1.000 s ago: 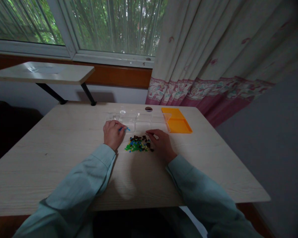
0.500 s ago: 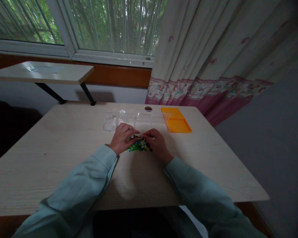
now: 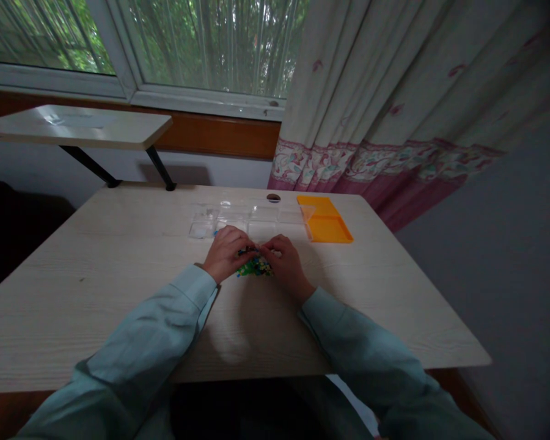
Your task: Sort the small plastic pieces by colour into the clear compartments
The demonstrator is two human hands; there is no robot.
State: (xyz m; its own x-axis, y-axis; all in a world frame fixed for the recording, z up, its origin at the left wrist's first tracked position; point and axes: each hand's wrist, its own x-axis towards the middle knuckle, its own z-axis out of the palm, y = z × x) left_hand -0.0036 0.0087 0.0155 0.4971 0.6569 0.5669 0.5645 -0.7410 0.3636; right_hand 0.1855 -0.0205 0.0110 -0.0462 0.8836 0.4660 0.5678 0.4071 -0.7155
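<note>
A heap of tiny coloured pieces, green, blue, yellow and dark, lies on the table between my hands; they look like small beads or bricks. My left hand curves over the heap's left and far side, thumb and fingers drawn together at the tips. From the right, my right hand reaches in with its fingers closed in a pinch. The fingertips of both hands meet above the heap. Anything held between them is too small to make out. Just beyond stands a clear plastic compartment box, with a blue bit near my left knuckles.
An orange tray lies at the back right, overlapped by the clear box's end. Behind the box is a dark round hole in the pale table. A raised shelf on black legs stands at the back left.
My right hand has shifted left over the heap, covering its right side. Its fingertips have come together with those of my left hand. The view has tilted slightly.
</note>
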